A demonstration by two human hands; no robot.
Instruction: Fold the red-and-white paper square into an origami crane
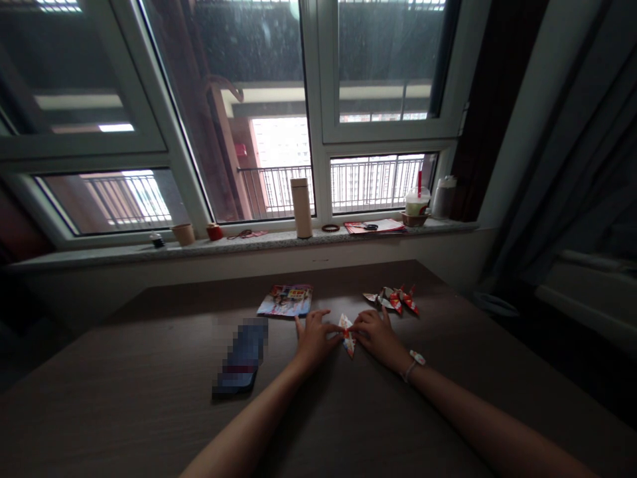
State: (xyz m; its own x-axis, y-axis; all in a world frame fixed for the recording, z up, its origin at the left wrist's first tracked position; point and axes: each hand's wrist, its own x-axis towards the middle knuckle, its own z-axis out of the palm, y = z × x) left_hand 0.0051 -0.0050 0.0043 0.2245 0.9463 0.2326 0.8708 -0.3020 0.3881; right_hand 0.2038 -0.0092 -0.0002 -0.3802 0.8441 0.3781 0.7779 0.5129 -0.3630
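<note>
A small folded piece of printed paper, white with red and blue marks and pointed at both ends, lies on the brown table. My left hand has its fingertips on the paper's left edge, with the other fingers partly spread. From the right side, my right hand presses its fingertips on the same paper, its fingers bent together. A bracelet circles the right wrist. Just beyond the right hand sit several folded paper cranes in red and white. Fine detail of the folds is too small to make out.
A colourful printed packet lies behind the left hand, and a blurred-out phone to its left. On the windowsill stand a beige thermos, a paper cup, scissors on red paper, and a drink cup.
</note>
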